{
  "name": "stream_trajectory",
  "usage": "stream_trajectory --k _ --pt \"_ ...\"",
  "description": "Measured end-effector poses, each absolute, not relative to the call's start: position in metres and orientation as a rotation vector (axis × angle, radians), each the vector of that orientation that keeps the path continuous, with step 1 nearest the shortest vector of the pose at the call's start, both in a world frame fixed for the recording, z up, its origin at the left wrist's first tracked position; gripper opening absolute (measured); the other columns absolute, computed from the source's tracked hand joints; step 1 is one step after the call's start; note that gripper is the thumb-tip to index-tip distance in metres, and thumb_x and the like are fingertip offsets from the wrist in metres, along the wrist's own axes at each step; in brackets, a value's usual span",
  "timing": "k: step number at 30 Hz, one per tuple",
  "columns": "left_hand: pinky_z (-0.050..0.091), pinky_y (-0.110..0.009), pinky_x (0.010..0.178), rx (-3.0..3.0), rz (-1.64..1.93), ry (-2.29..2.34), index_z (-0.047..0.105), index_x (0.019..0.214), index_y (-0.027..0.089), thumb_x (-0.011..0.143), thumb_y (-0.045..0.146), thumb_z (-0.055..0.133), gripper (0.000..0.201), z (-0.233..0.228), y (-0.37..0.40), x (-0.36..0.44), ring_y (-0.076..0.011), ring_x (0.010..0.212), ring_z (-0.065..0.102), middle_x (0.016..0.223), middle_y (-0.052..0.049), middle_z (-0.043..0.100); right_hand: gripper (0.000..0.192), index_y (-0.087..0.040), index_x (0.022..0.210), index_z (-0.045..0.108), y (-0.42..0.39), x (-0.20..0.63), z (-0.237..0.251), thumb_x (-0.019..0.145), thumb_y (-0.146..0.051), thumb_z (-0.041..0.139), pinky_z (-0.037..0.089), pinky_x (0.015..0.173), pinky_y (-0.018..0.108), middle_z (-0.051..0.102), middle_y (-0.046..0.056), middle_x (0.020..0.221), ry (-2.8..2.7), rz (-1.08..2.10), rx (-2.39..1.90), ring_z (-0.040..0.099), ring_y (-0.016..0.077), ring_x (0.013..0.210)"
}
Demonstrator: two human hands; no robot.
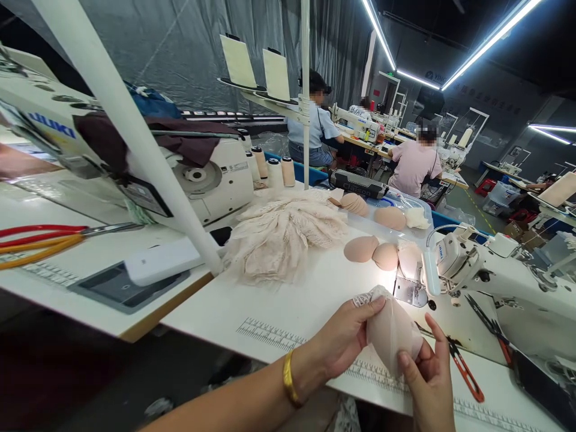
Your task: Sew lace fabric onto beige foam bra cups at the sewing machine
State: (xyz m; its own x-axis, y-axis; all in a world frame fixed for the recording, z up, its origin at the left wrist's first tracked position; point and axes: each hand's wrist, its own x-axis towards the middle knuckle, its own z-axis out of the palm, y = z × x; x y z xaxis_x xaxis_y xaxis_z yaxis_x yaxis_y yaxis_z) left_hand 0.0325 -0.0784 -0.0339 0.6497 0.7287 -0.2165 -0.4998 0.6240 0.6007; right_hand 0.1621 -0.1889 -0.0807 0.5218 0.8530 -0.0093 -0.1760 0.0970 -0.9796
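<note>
Both hands hold a pale bra cup (389,336) with a lace edge, above the front of the white sewing table. My left hand (344,336) pinches its upper left side, thumb on top by the lace. At the lower right, my right hand (429,372) grips it between thumb and fingers, with the index finger raised. Just beyond the cup is the lit needle plate (410,292) of a sewing machine (481,264). Beige foam cups (360,248) lie behind it, and a heap of cream lace pieces (288,234) sits to the left.
Orange-handled thread snips (468,372) and black scissors (488,324) lie at right. Large shears (45,237) rest on the left table, near another sewing machine (216,174). A white pole (130,132) rises at left. Thread cones (274,173) stand behind; people (414,162) work farther back.
</note>
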Motion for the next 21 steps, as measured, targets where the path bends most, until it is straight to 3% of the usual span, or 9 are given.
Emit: stream_trajectory --k 9,13,18,21 --pt "0.053 -0.029 0.084 0.527 0.651 0.426 0.077 0.095 0.009 0.080 0.036 0.083 0.031 -0.033 -0.077 0.035 -0.0205 0.089 0.066 0.098 -0.014 0.075 0.094 -0.027 0.157 0.030 -0.189 0.167 -0.083 0.081 -0.051 0.080 0.054 0.076 0.033 0.070 0.000 0.083 -0.712 0.749 -1.304 0.067 0.0208 0.081" --pt "0.054 -0.031 0.080 0.622 0.595 0.429 0.076 0.096 0.009 0.071 0.034 0.090 0.039 -0.031 -0.074 0.039 -0.0219 0.085 0.067 0.094 -0.013 0.075 0.092 -0.028 0.157 0.028 -0.191 0.169 -0.083 0.083 -0.049 0.078 0.055 0.076 0.033 0.069 -0.001 0.084 -0.746 0.738 -1.325 0.067 0.0201 0.083" --pt "0.052 -0.033 0.082 0.781 0.499 0.375 0.075 0.096 0.011 0.070 0.038 0.088 0.040 -0.021 -0.062 0.035 -0.0228 0.087 0.067 0.092 -0.010 0.074 0.093 -0.032 0.158 0.018 -0.199 0.186 -0.088 0.086 -0.044 0.075 0.055 0.084 0.038 0.070 0.004 0.103 -0.941 0.916 -1.298 0.067 0.0226 0.094" --pt "0.050 -0.030 0.083 1.183 0.240 0.184 0.075 0.095 0.016 0.072 0.039 0.086 0.034 -0.009 -0.047 0.028 -0.0216 0.088 0.065 0.092 -0.004 0.073 0.074 -0.029 0.151 0.034 -0.198 0.217 -0.086 0.088 -0.033 0.071 0.053 0.087 0.037 0.067 0.008 0.114 -1.265 0.886 -1.421 0.066 0.0221 0.096"
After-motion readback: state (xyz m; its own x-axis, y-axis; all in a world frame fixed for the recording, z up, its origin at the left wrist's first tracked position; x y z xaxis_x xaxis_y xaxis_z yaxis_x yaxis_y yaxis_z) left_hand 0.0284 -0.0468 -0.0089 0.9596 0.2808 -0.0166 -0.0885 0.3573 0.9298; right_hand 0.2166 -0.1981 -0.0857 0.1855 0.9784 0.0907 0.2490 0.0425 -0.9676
